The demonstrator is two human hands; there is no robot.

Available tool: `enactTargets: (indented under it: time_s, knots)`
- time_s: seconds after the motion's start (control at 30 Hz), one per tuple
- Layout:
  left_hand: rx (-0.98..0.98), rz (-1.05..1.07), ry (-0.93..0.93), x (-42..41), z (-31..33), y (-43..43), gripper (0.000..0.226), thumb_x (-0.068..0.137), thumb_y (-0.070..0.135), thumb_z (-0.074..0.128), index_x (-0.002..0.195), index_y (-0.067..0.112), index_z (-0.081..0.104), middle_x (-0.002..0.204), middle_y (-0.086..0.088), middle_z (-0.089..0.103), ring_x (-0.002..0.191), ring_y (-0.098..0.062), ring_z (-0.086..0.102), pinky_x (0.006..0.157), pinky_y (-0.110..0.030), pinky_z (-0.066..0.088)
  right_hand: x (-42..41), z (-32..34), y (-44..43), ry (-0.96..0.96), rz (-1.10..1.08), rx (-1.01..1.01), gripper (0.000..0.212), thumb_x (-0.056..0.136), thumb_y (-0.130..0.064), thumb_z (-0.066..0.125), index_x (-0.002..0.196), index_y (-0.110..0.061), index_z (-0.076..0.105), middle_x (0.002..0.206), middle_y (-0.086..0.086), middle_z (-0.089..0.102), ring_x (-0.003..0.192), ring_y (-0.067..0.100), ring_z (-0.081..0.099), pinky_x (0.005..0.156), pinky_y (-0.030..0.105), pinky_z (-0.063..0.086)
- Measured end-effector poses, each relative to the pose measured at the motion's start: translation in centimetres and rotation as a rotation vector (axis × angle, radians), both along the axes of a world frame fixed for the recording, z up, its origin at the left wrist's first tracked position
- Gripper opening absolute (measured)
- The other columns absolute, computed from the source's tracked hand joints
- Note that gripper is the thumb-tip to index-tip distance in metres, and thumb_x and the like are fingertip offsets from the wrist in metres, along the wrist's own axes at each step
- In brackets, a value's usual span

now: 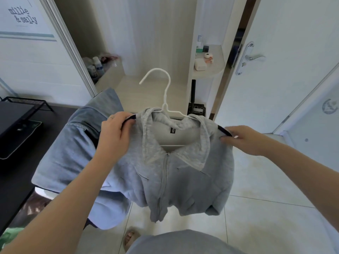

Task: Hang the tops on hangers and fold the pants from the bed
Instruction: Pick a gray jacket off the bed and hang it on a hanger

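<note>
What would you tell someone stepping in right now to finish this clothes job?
Left hand: grips the left end of the white hanger at the shoulder of the grey hoodie.
Right hand: pinches the hanger's dark right tip.
Things: the hoodie is on the hanger, held in the air, with both hanger tips poking out past its shoulders. A blue denim garment is draped at the left; I cannot tell if it is a top or pants.
Done: hanger is inside the hoodie.
Left: pull the shoulders over the tips, hang it up, then deal with the denim. The bed is out of view.
</note>
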State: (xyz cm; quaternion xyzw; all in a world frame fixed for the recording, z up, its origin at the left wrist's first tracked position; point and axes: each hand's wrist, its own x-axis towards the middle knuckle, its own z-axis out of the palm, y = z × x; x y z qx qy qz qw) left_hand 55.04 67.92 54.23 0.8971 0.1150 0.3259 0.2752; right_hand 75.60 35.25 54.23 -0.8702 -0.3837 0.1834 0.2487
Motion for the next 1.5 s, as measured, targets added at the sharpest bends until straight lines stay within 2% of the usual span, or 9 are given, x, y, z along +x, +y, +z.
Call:
enactTargets:
  time_s: [0.2, 0.4, 0.53, 0.7, 0.8, 0.9, 1.1, 1.23, 1.5]
  knots:
    - [0.138, -0.041, 0.086, 0.5, 0.9, 1.5, 0.025, 0.101, 0.011, 0.047, 0.113, 0.005, 0.069, 0.093, -0.011, 0.067, 0.090, -0.032, 0.059, 0.085, -0.043, 0.047, 0.1, -0.9, 0.6, 0.035, -0.112, 0.212, 0.038, 0.099, -0.035, 0.057, 0.065, -0.024, 0.044, 0.057, -0.015, 0.045, 0.054, 0.002, 0.042, 0.054, 0.019, 0.033]
    - [0.188, -0.084, 0.125, 0.7, 1.2, 2.1, 0.029, 0.100, 0.016, 0.046, 0.114, 0.005, 0.068, 0.093, -0.010, 0.067, 0.093, -0.031, 0.059, 0.085, -0.046, 0.050, 1.2, 1.8, 1.6, 0.017, -0.231, 0.396, 0.029, 0.082, -0.031, 0.079, 0.064, -0.021, 0.059, 0.054, -0.015, 0.051, 0.051, 0.000, 0.046, 0.052, 0.011, 0.035]
    - [0.239, -0.104, 0.096, 1.4, 1.2, 1.9, 0.024, 0.100, 0.007, 0.049, 0.114, 0.006, 0.069, 0.096, 0.002, 0.063, 0.091, -0.028, 0.059, 0.086, -0.032, 0.044, 1.9, 4.0, 1.7, 0.042, -0.247, 0.527, 0.029, 0.083, -0.024, 0.079, 0.061, -0.025, 0.060, 0.054, -0.015, 0.055, 0.050, -0.001, 0.047, 0.051, 0.006, 0.036]
    - [0.111, -0.003, -0.037, 3.6, 2.7, 2.1, 0.022, 0.101, 0.002, 0.051, 0.113, 0.009, 0.068, 0.101, 0.004, 0.065, 0.095, -0.017, 0.056, 0.087, -0.010, 0.037, 1.6, 6.2, 2.1, 0.005, -0.076, 0.547, 0.037, 0.080, -0.019, 0.084, 0.083, -0.033, 0.050, 0.101, -0.019, 0.067, 0.093, 0.000, 0.065, 0.081, 0.014, 0.046]
    - [0.088, -0.005, -0.079, 5.4, 4.1, 2.9, 0.022, 0.101, 0.002, 0.051, 0.113, 0.009, 0.068, 0.102, 0.006, 0.064, 0.097, -0.018, 0.057, 0.085, -0.018, 0.040, 2.2, 7.9, 3.3, -0.012, -0.032, 0.466, 0.025, 0.086, -0.044, 0.065, 0.107, -0.043, 0.052, 0.102, -0.019, 0.068, 0.092, 0.004, 0.066, 0.079, 0.023, 0.047]
    - [0.091, -0.011, -0.100, 8.1, 5.9, 4.4, 0.019, 0.100, 0.002, 0.052, 0.109, 0.006, 0.068, 0.099, -0.002, 0.066, 0.096, -0.021, 0.056, 0.085, -0.027, 0.038, 3.4, 9.8, 5.6, -0.117, 0.017, 0.357, 0.016, 0.100, -0.049, 0.048, 0.099, -0.049, 0.065, 0.097, -0.025, 0.068, 0.095, -0.003, 0.063, 0.083, 0.023, 0.045]
    - [0.075, -0.025, -0.087, 16.3, 10.1, 9.0, 0.029, 0.099, 0.018, 0.047, 0.110, 0.005, 0.071, 0.098, -0.015, 0.068, 0.095, -0.032, 0.058, 0.088, -0.044, 0.044, 6.7, 14.6, 10.5, 0.115, 0.095, 0.331, 0.014, 0.095, -0.046, 0.060, 0.101, -0.042, 0.072, 0.096, -0.007, 0.075, 0.089, 0.012, 0.073, 0.074, 0.024, 0.058]
    - [0.085, -0.045, -0.113, 22.7, 12.6, 13.1, 0.025, 0.100, 0.010, 0.053, 0.113, 0.004, 0.072, 0.102, -0.020, 0.070, 0.097, -0.037, 0.062, 0.089, -0.042, 0.046, 9.3, 17.3, 14.6, 0.273, 0.055, 0.383, 0.024, 0.094, -0.038, 0.061, 0.112, -0.026, 0.072, 0.107, 0.004, 0.075, 0.098, 0.024, 0.073, 0.082, 0.034, 0.060]
    - [-0.045, -0.070, -0.196, 31.8, 19.6, 22.9, 0.025, 0.098, 0.021, 0.056, 0.115, 0.015, 0.073, 0.114, -0.007, 0.070, 0.107, -0.023, 0.062, 0.088, -0.026, 0.043, 14.1, 23.7, 25.5, 0.444, -0.138, 0.717, 0.017, 0.074, -0.034, 0.080, 0.090, -0.030, 0.081, 0.097, 0.006, 0.078, 0.083, 0.023, 0.077, 0.060, 0.025, 0.058]
